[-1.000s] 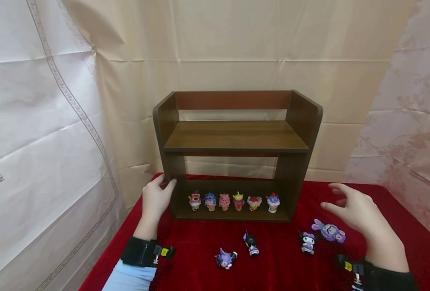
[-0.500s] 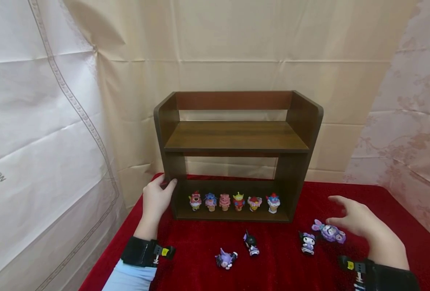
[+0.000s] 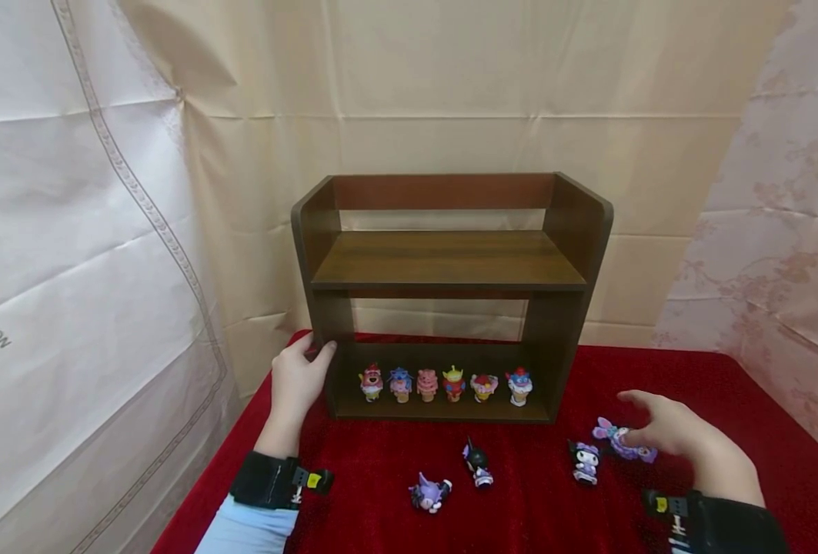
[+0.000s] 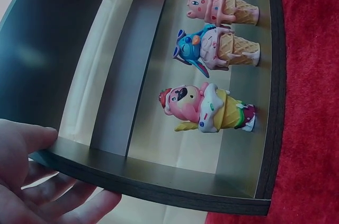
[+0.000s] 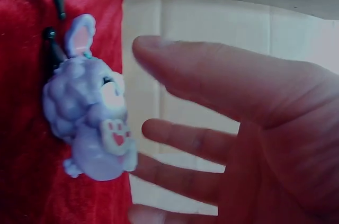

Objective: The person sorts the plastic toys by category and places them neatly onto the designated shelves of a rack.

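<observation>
My left hand grips the left side panel of a dark wooden shelf, thumb on the inner face and fingers behind the outer edge. Over a lilac rabbit figurine with a paw-print hand hovers my right hand, its fingers spread and extended. In the right wrist view the thumb and fingertips lie beside the figurine, which rests on red cloth. Directly left of it stands a small figurine with a black-and-purple hood.
Along the lower shelf board stands a row of several ice-cream-cone figurines, a red-capped pink bear leftmost. Two more figurines lie on the cloth in front, a purple one and a black-headed one. Beige cloth hangs behind.
My right hand has come down toward the lilac rabbit figurine and now partly overlaps it in the head view. My left hand and the figurines have stayed put.
</observation>
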{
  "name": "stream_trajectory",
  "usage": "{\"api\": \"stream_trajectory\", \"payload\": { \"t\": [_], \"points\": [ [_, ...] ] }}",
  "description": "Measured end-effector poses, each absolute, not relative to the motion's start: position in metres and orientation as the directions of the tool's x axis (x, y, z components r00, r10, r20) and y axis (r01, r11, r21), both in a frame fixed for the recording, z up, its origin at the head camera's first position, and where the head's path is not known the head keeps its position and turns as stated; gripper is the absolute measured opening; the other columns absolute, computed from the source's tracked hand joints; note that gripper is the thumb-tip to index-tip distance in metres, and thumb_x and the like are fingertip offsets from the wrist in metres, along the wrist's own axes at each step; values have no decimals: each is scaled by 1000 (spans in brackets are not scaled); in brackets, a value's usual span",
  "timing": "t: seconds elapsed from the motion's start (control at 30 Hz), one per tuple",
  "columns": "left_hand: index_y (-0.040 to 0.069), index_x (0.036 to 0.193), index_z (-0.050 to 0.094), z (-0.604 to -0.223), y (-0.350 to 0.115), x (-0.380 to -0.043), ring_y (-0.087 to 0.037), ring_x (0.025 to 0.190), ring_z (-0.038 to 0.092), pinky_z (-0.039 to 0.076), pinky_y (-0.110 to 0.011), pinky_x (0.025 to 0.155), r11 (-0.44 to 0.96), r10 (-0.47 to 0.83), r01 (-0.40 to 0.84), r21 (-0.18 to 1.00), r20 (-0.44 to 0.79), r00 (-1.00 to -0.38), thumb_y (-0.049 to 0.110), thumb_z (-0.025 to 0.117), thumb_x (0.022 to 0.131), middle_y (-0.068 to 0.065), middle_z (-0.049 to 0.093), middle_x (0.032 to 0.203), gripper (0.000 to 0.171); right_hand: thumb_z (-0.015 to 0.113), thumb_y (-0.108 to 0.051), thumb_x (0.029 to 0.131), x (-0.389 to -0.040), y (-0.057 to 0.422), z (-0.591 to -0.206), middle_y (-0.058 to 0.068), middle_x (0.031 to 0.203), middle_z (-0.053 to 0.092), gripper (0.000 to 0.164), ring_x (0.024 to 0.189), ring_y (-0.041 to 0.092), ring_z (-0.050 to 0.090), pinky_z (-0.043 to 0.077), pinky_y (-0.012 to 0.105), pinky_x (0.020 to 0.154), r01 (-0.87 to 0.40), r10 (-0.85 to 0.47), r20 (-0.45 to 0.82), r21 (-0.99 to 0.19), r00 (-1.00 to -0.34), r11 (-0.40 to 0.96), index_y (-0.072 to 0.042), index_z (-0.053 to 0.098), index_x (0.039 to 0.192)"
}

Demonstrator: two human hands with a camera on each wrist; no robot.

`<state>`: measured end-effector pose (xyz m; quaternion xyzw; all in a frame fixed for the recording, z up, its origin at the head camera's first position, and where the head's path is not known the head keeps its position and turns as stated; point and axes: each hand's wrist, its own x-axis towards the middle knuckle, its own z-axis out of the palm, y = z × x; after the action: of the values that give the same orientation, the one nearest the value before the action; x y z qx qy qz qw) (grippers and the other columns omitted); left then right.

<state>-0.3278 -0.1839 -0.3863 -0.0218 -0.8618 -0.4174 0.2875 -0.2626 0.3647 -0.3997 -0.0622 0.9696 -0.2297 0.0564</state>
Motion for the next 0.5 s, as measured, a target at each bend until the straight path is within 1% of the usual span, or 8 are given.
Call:
{"api": "stream_trajectory", "payload": {
  "t": [0.17, 0.37, 0.5],
  "points": [
    [9, 117, 68, -386, -184, -328, -25, 91, 63, 56, -46, 72, 648, -207, 272, 712, 508, -836, 32, 63, 92, -11, 70, 102, 34, 83, -32, 69, -266, 365, -405, 37, 126, 47, 85, 111, 50, 44, 45, 65, 80, -53, -138, -146, -474, -980, 879, 5, 44, 134],
    [9, 116, 68, -385, -184, -328, -25, 91, 63, 56, -46, 72, 645, -208, 272, 714, 507, -837, 30, 63, 92, -11, 70, 102, 33, 83, -24, 69, -269, 364, -411, 31, 121, 53, 74, 102, 41, 52, 47, 62, 77, -28, -135, -194, -470, -972, 882, 0, 51, 132],
    [9, 116, 69, -386, -184, -328, -25, 91, 64, 56, -46, 72, 645, -211, 276, 712, 514, -832, 29, 64, 91, -11, 70, 101, 32, 82, -19, 68, -272, 362, -415, 27, 119, 56, 68, 97, 35, 53, 49, 59, 74, -21, -130, -206, -459, -970, 888, -3, 56, 129]
  ]
}}
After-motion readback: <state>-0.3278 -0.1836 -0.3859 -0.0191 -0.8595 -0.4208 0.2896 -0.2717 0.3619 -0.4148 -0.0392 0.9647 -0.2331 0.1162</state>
